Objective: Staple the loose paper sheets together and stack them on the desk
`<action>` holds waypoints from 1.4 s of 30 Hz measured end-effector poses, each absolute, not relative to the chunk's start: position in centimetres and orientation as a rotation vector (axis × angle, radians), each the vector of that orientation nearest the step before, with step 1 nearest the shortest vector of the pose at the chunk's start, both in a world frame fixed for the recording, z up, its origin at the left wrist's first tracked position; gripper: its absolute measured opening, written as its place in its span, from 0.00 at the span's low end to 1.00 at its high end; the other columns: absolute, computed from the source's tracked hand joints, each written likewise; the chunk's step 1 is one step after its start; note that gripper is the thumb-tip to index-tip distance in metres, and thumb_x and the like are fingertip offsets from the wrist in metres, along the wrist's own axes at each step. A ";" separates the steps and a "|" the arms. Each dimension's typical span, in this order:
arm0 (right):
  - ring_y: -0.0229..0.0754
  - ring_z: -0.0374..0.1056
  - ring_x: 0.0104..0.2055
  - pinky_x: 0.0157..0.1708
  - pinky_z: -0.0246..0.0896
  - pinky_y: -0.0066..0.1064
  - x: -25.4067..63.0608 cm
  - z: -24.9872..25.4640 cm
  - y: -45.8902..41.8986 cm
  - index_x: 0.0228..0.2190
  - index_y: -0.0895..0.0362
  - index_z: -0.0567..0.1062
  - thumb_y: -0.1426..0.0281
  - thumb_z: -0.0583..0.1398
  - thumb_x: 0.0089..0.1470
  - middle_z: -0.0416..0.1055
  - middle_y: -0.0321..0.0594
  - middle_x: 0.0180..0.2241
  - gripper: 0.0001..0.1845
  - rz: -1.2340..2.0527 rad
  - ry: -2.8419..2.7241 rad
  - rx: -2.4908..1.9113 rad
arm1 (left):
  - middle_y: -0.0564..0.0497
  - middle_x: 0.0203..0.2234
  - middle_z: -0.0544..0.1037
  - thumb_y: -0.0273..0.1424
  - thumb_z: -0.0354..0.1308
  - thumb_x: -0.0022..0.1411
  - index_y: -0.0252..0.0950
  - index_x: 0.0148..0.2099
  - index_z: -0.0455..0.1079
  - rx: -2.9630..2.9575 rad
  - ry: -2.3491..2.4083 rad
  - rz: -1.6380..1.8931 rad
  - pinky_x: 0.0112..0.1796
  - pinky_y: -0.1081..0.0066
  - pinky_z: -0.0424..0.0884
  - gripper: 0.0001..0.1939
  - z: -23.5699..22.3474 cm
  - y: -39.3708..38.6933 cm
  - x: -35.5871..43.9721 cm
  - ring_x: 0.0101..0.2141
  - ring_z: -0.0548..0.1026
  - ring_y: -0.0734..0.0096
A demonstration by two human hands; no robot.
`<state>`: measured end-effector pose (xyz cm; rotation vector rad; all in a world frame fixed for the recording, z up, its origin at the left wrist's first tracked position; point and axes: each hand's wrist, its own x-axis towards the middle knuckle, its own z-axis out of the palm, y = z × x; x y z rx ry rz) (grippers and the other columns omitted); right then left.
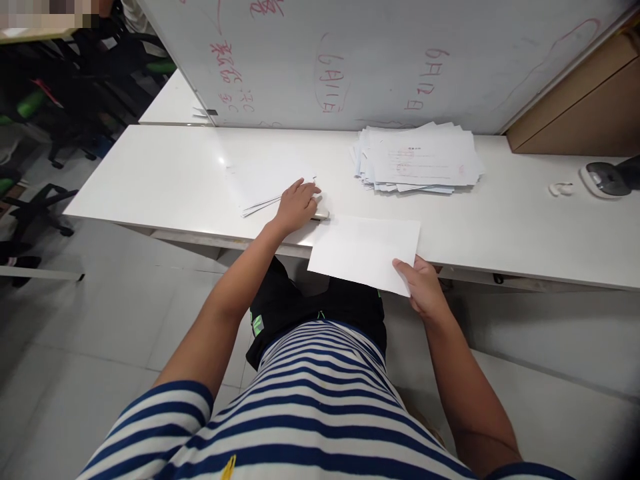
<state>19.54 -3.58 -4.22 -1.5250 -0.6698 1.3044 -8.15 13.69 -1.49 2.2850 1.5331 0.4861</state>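
Note:
My right hand (424, 283) pinches the right edge of white paper sheets (367, 250), thumb on top and fingers underneath. The sheets jut out over the desk's front edge, and their upper left corner meets a pale stapler (321, 215). Over that stapler lies my left hand (299, 205), palm down, fingers bent across it, hiding most of it. Just left of this hand, a few stacked sheets (265, 183) rest on the desk, slightly fanned. Farther back on the right is a thick, uneven pile of printed papers (420, 159).
The white desk (525, 227) backs onto a whiteboard (370, 60) with red handwriting. A cardboard box (580, 93), a small white object (561, 189) and a black-and-white device (607, 179) are at the right. Office chairs (110, 60) stand behind, at the left.

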 end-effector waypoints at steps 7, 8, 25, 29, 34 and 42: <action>0.53 0.77 0.42 0.46 0.72 0.44 20.0 -4.5 -3.9 0.41 0.56 0.78 0.57 0.70 0.41 0.81 0.44 0.38 0.26 1.287 -0.659 -1.548 | 0.48 0.59 0.70 0.30 0.43 0.63 0.42 0.54 0.68 2.301 1.561 0.465 0.63 0.49 0.54 0.20 -1.3 13.5 -7.8 0.67 0.54 0.51; 0.53 0.77 0.42 0.46 0.72 0.44 20.0 -4.6 -3.9 0.41 0.56 0.78 0.57 0.70 0.41 0.81 0.44 0.38 0.26 1.285 -0.665 -1.543 | 0.49 0.59 0.71 0.30 0.43 0.63 0.42 0.54 0.68 2.302 1.563 0.463 0.63 0.49 0.54 0.20 -1.2 13.4 -7.8 0.67 0.54 0.51; 0.52 0.77 0.41 0.47 0.70 0.45 20.0 -5.7 -4.0 0.43 0.56 0.79 0.58 0.70 0.43 0.81 0.43 0.39 0.25 1.320 -0.655 -1.484 | 0.50 0.56 0.73 0.29 0.43 0.62 0.43 0.53 0.68 2.296 1.570 0.484 0.61 0.49 0.57 0.20 -1.4 13.5 -7.9 0.65 0.57 0.51; 0.51 0.77 0.41 0.46 0.71 0.43 20.0 -5.7 -3.9 0.43 0.56 0.79 0.59 0.69 0.43 0.81 0.43 0.39 0.24 1.319 -0.648 -1.482 | 0.50 0.56 0.73 0.29 0.42 0.64 0.43 0.53 0.68 2.325 1.573 0.464 0.61 0.49 0.57 0.19 -1.5 13.6 -7.8 0.66 0.56 0.51; 0.51 0.77 0.40 0.44 0.71 0.42 19.7 -4.9 -3.9 0.41 0.57 0.79 0.59 0.70 0.42 0.81 0.43 0.38 0.24 1.316 -0.640 -1.500 | 0.49 0.58 0.71 0.28 0.41 0.65 0.42 0.54 0.66 2.335 1.615 0.373 0.63 0.48 0.53 0.19 -1.1 13.4 -7.6 0.67 0.55 0.51; 0.50 0.77 0.39 0.44 0.71 0.42 19.9 -5.2 -4.0 0.41 0.56 0.79 0.59 0.70 0.42 0.81 0.41 0.37 0.24 1.307 -0.646 -1.493 | 0.48 0.60 0.68 0.28 0.38 0.68 0.43 0.55 0.63 2.370 1.683 0.203 0.65 0.45 0.44 0.18 -0.4 12.6 -6.7 0.68 0.50 0.56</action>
